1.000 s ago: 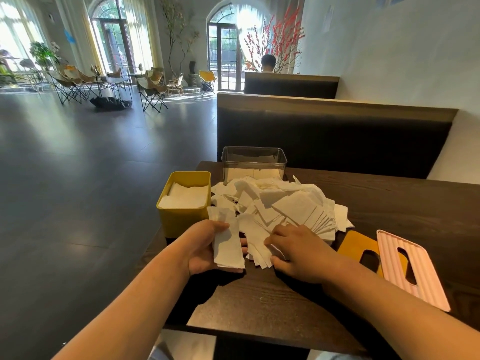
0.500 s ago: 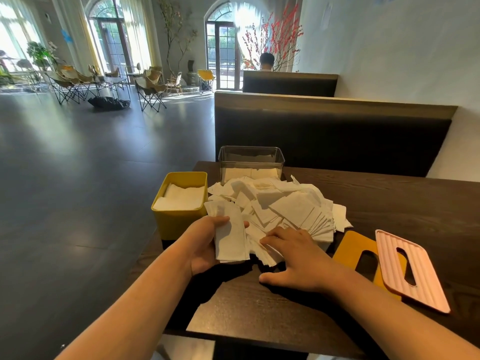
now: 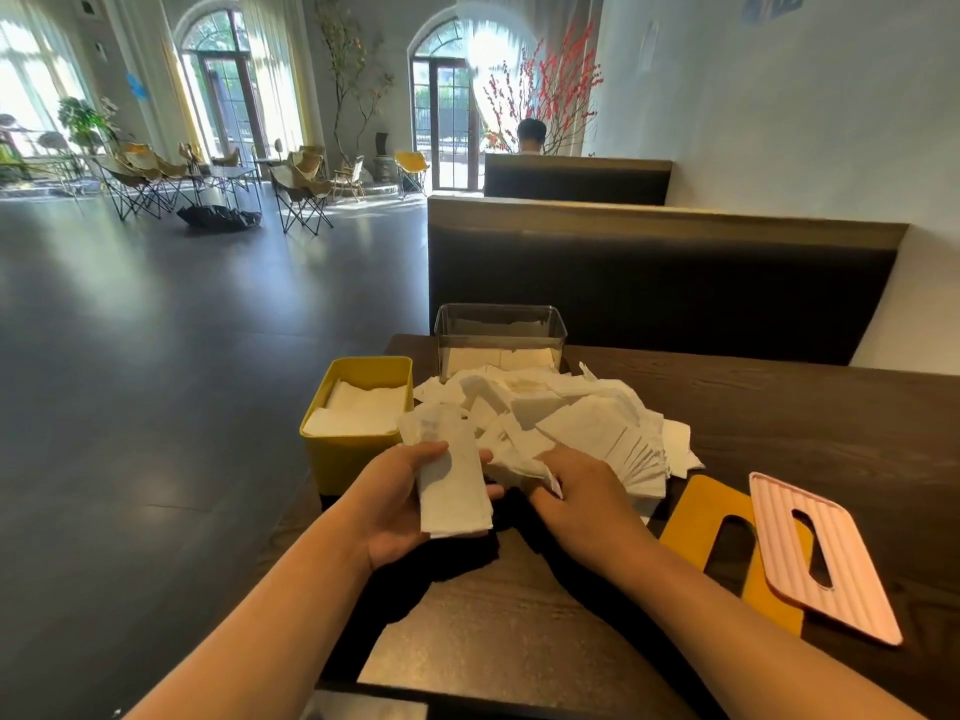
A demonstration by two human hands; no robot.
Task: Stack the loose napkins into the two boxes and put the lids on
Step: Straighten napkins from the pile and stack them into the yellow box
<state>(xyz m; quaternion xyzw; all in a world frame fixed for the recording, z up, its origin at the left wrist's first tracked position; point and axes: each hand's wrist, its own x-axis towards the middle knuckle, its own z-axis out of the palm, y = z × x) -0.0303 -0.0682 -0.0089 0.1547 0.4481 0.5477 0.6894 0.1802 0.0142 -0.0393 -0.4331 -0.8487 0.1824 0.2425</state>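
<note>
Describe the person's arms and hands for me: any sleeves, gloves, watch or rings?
The left forearm and right forearm are bare to the frame edge, no sleeves in view. The left hand and right hand wear no gloves; no watch, bracelet or ring shows.

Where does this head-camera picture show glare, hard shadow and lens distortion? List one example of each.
Head view: glare whitens the arched window. The left hand, its held napkins and the right hand, which pinches a loose napkin, throw hard black shadows on the table. The wide lens tilts the left pillar off vertical.
</note>
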